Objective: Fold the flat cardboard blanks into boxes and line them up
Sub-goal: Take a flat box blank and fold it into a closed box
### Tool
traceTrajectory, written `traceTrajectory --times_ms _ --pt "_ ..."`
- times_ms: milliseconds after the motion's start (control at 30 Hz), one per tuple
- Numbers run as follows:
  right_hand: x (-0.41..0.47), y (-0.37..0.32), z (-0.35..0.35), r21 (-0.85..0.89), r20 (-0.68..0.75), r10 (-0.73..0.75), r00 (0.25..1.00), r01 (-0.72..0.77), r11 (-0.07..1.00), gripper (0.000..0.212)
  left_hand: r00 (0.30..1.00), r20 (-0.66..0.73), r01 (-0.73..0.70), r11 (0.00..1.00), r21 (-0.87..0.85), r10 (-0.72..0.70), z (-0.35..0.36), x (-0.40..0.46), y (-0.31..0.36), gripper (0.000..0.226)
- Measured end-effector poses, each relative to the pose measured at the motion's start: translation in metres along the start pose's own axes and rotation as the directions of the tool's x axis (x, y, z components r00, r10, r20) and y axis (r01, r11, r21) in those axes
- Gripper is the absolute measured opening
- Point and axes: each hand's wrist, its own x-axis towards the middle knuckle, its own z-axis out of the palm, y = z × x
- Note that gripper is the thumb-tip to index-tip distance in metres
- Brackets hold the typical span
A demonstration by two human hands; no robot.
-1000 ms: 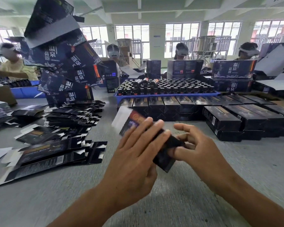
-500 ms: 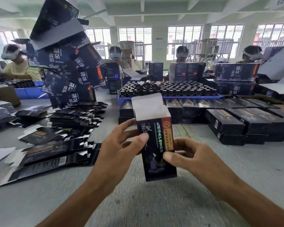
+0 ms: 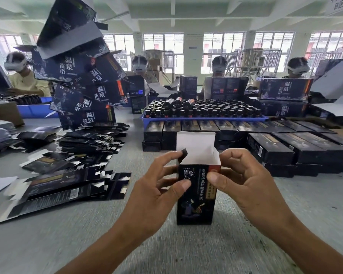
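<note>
Left of the box (image 3: 196, 194), which stands upright on the table (image 3: 48, 244), our left hand (image 3: 156, 194) pinches its small side flap (image 3: 183, 154); we should tuck that first. Right of the box, our right hand (image 3: 244, 186) pinches its top corner, steadying before the white lid (image 3: 196, 147) closes.

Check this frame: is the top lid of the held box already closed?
No, the box stands upright with its white lid flap raised and open.

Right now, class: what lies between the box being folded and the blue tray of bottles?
In the head view, rows of finished black boxes lie between the upright box and the blue tray.
</note>
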Motion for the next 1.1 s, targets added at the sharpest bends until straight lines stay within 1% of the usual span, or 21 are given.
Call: traceTrajectory --times_ms 167,300,367,467,533,667,767,833,900,967,1100 --pt "-0.002 0.001 0.000 -0.102 -0.001 -0.039 0.999 0.038 0.994 0.041 0.999 0.038 0.002 1.000 -0.007 -0.002 -0.003 0.002 -0.003 0.046" --pt "-0.002 0.000 0.001 -0.158 0.028 -0.060 0.998 0.063 0.985 0.040 0.999 0.051 0.005 1.000 -0.005 -0.005 -0.006 0.002 -0.004 0.040" --pt "-0.002 -0.001 0.001 -0.170 0.034 -0.056 0.998 0.061 0.984 0.038 0.999 0.031 -0.015 0.999 0.028 0.014 -0.007 0.002 -0.003 0.036" --pt "-0.003 -0.002 0.000 -0.178 0.030 -0.052 0.998 0.056 0.982 0.035 0.996 -0.037 -0.076 0.993 0.092 0.079 -0.006 0.004 0.000 0.029" --pt "-0.004 -0.003 0.001 -0.178 0.025 -0.068 0.997 0.072 0.981 0.033 0.991 -0.069 -0.108 0.988 0.107 0.116 -0.005 0.005 0.001 0.027" --pt "-0.004 -0.003 0.003 -0.117 -0.022 -0.115 0.993 0.111 0.987 0.026 0.983 -0.075 -0.155 0.978 0.139 0.166 -0.003 0.003 0.004 0.018" --pt "-0.004 -0.003 0.003 -0.100 -0.048 -0.111 0.993 0.106 0.989 0.020 0.983 -0.073 -0.156 0.977 0.142 0.168 -0.004 0.003 0.005 0.019" --pt "-0.003 -0.004 0.003 -0.071 -0.057 -0.111 0.992 0.107 0.992 0.023 0.984 -0.071 -0.155 0.979 0.136 0.165 -0.004 0.003 0.006 0.020" --pt "-0.003 -0.005 0.003 -0.041 -0.051 -0.111 0.992 0.109 0.993 0.033 0.983 -0.071 -0.158 0.979 0.127 0.168 -0.004 0.003 0.007 0.020" --pt "-0.004 -0.007 0.003 -0.052 -0.041 -0.113 0.993 0.111 0.992 0.039 0.983 -0.075 -0.159 0.980 0.117 0.168 -0.003 0.003 0.007 0.020" --pt "-0.005 -0.006 0.004 -0.086 -0.059 -0.122 0.991 0.117 0.989 0.032 0.983 -0.062 -0.165 0.981 0.101 0.172 -0.003 0.003 0.006 0.021"
